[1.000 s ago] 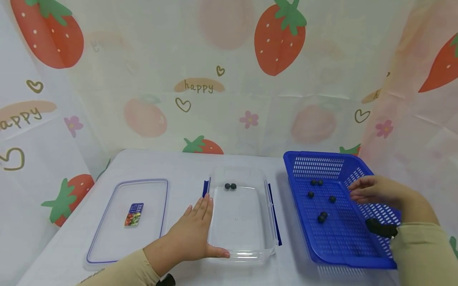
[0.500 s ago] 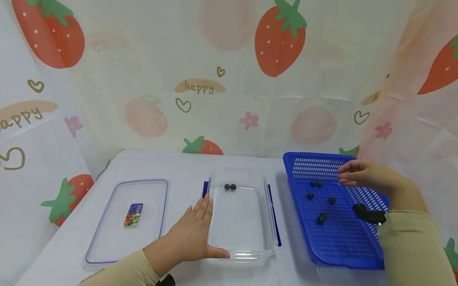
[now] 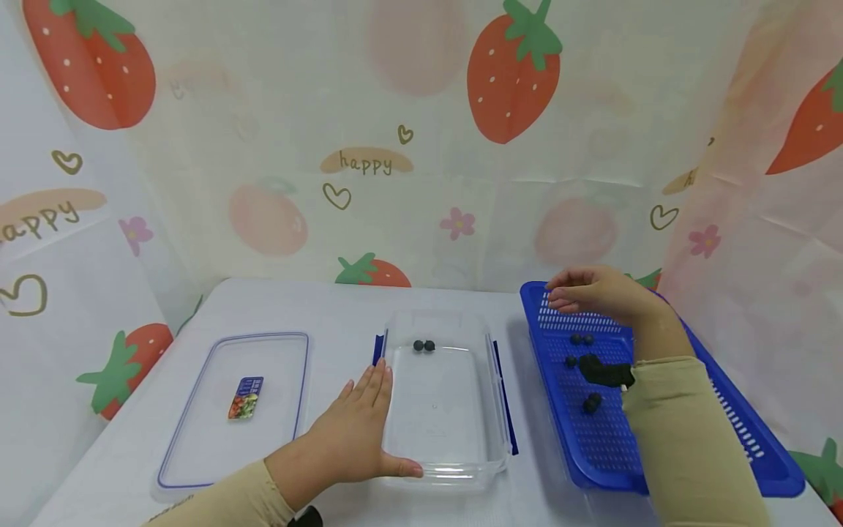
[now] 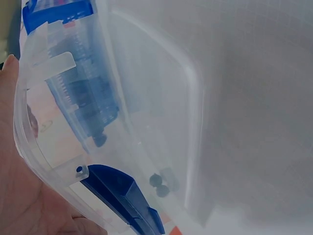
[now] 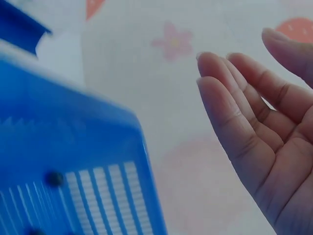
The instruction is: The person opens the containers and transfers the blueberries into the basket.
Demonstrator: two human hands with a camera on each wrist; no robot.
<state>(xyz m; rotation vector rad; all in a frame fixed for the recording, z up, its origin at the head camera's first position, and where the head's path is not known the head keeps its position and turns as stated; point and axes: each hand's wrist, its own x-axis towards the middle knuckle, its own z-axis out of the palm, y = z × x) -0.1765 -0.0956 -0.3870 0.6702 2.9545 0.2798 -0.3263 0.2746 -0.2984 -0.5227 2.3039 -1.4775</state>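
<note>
My left hand [image 3: 352,432] lies along the near-left side of a clear plastic container [image 3: 435,472], fingers straight and thumb at the near rim. In the left wrist view the palm [image 4: 29,186] is against the container's edge, beside a dark blue clip [image 4: 117,191]. Two small dark, berry-like balls [image 3: 424,345] sit at the container's far end. Above the far part of a blue basket [image 3: 566,454] is my right hand [image 3: 596,293]. In the right wrist view its fingers [image 5: 220,103] are slightly bent, with nothing visible between them. Several similar dark balls [image 3: 592,402] lie in the basket.
A clear lid with a blue-purple edge [image 3: 227,454] lies flat at the left, bearing a small colourful label [image 3: 246,397]. A white cloth covers the table [image 3: 329,307]. Behind hangs a strawberry-print curtain [image 3: 421,219]. My right forearm [image 3: 691,439] crosses over the basket.
My right hand has moved left and away from me, from the basket's right side to above its far-left part. The left hand and the container have stayed in place.
</note>
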